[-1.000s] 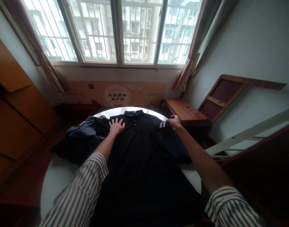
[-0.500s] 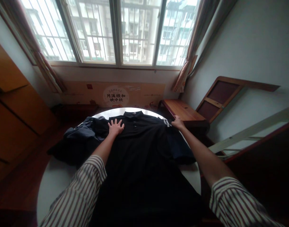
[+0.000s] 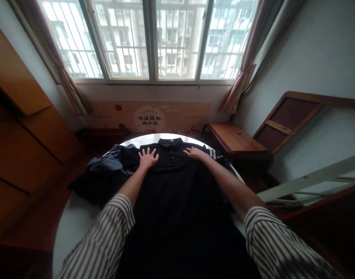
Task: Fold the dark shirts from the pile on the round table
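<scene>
Black polo shirt (image 3: 180,201) is lying on the tabletop (image 3: 68,232), its long axis running from the collar (image 3: 170,143) toward my viewpoint, and I'm seeing the left hand (image 3: 148,159) splayed wide and the right hand (image 3: 196,153) loosely open across its chest, equally near

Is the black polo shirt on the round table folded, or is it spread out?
Spread out: the black polo shirt lies flat, collar toward the window, left hand and right hand either side of its buttons.
</scene>
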{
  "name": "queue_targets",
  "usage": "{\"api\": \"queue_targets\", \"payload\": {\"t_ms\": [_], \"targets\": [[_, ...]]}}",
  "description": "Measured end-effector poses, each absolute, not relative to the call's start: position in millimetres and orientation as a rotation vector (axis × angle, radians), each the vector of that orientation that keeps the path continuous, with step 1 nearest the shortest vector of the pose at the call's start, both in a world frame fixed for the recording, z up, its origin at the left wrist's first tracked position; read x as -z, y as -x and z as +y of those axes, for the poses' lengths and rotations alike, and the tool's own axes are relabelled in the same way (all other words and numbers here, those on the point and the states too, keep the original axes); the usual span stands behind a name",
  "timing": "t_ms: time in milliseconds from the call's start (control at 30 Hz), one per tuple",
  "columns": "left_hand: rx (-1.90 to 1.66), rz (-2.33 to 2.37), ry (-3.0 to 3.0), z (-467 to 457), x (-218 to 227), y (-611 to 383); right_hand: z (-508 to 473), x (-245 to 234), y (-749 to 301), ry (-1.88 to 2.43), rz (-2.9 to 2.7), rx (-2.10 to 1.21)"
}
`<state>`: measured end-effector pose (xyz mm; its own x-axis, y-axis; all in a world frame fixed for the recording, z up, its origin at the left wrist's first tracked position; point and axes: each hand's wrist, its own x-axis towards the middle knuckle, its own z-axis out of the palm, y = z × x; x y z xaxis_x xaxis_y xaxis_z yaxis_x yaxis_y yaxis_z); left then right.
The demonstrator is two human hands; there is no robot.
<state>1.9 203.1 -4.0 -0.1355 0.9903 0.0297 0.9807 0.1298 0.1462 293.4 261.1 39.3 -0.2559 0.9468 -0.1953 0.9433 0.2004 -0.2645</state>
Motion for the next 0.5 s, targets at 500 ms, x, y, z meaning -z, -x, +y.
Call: {"api": "queue_targets", "payload": {"t_ms": [500], "targets": [[-0.010,2.283,-1.882,205.6,-16.1,-6.0,230.5,-62.4,-341.2,2.119,-1.976,-0.198]]}}
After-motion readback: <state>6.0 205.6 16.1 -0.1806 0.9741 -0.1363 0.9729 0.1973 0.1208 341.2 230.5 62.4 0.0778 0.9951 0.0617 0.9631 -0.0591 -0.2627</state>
